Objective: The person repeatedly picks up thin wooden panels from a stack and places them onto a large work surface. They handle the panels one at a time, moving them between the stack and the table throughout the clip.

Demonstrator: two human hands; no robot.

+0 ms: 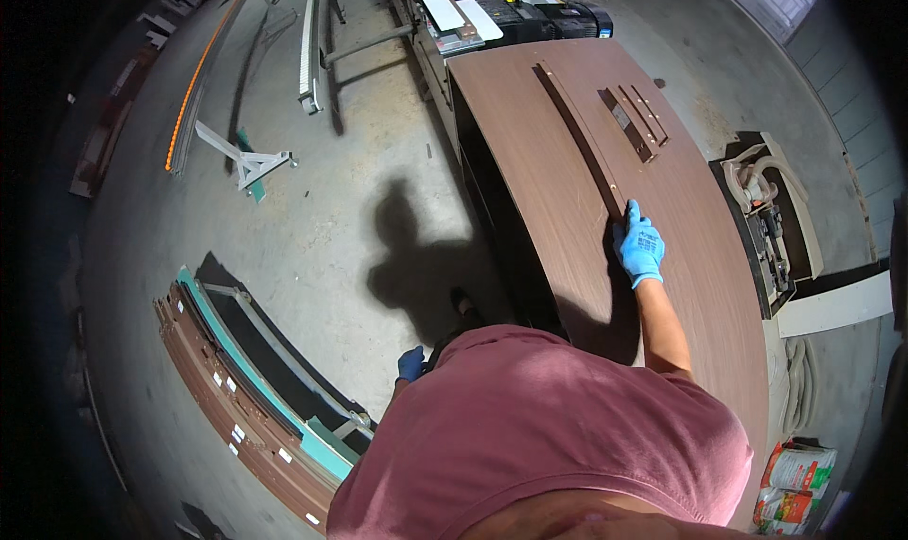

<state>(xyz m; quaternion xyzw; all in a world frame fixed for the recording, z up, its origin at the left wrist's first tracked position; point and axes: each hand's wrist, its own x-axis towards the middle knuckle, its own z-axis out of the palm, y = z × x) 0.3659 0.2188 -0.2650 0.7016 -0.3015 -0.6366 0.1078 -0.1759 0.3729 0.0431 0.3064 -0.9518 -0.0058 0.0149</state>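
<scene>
On the wood-grain brown tabletop [515, 105] lies a long, narrow brown profile strip [579, 133] with small holes or screws along it. My right hand [641, 249], in a light blue glove, grips the strip's near end, thumb on one side and index finger stretched along the other. Several short brown strips [636, 122] lie together further to the right on the same surface, one with a pale label. My left hand [410, 363], in a darker blue glove, hangs low beside my body over the floor. Its fingers are small and shaded, so their pose is unclear.
Dark machinery with a motor [567, 20] stands at the table's far end. A tool tray [771, 247] adjoins the right edge. At lower left, a teal-edged rack [222, 327] stands beside stacked brown profiles [236, 389]. A white stand [248, 162] and conveyor rail [310, 48] are further off.
</scene>
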